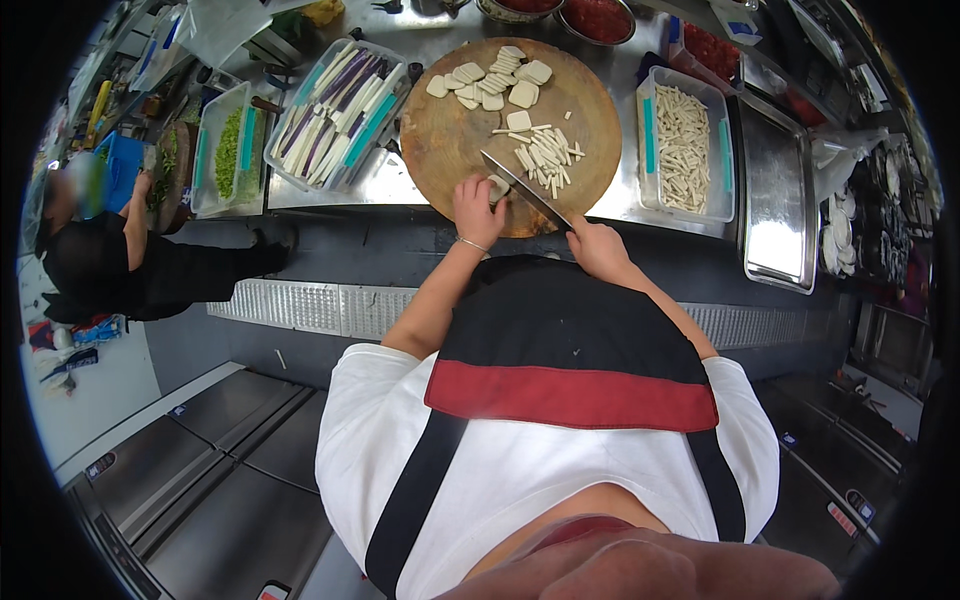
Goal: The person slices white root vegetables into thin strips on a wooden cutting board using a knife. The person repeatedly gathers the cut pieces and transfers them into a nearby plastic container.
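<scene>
My right hand (600,247) grips the handle of a kitchen knife (529,192), whose blade slants up and left over a round wooden chopping block (435,157). At the block's near edge, my left hand (480,206) presses its fingers on a pale, flat slice (497,189) just left of the blade. To the right of the knife lies a heap of pale cut strips (551,156). Farther back are several fanned stacks of pale slices (491,79), and a small separate stack (518,121) sits just behind the strips.
Left of the block stands a plastic tub of white and purple strips (337,112), then a tub with chopped greens (229,154). A tub of pale strips (682,146) and a metal tray (778,195) are at right. Red-filled bowls (598,19) stand behind. Another person (127,247) works at far left.
</scene>
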A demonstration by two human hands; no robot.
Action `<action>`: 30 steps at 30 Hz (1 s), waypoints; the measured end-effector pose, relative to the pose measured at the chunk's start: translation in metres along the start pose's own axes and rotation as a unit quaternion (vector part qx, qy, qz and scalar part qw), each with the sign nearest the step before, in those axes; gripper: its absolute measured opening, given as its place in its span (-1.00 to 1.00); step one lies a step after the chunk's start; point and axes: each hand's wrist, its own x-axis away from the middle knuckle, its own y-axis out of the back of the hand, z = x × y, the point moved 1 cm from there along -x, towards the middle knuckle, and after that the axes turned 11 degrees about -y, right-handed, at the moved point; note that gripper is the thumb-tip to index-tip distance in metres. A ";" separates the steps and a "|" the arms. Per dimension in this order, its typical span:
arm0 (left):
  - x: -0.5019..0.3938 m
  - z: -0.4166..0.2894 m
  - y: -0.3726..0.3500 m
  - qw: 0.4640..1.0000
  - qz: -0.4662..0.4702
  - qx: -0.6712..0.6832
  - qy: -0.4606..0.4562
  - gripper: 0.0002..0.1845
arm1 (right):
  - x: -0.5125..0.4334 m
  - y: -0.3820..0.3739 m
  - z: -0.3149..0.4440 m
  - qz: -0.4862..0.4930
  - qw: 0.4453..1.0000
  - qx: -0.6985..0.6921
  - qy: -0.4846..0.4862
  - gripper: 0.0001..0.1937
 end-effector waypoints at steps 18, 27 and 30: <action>-0.001 0.002 -0.004 0.991 0.131 -0.036 -0.007 -0.69 | -0.007 0.012 0.006 0.041 0.996 0.058 0.049 -0.88; 0.004 0.002 0.000 0.994 0.102 -0.008 -0.032 -0.70 | -0.004 0.013 0.003 0.084 0.994 0.043 0.055 -0.89; 0.007 0.003 -0.001 0.994 0.094 -0.030 -0.042 -0.70 | -0.005 0.013 0.004 0.048 0.995 0.061 0.056 -0.87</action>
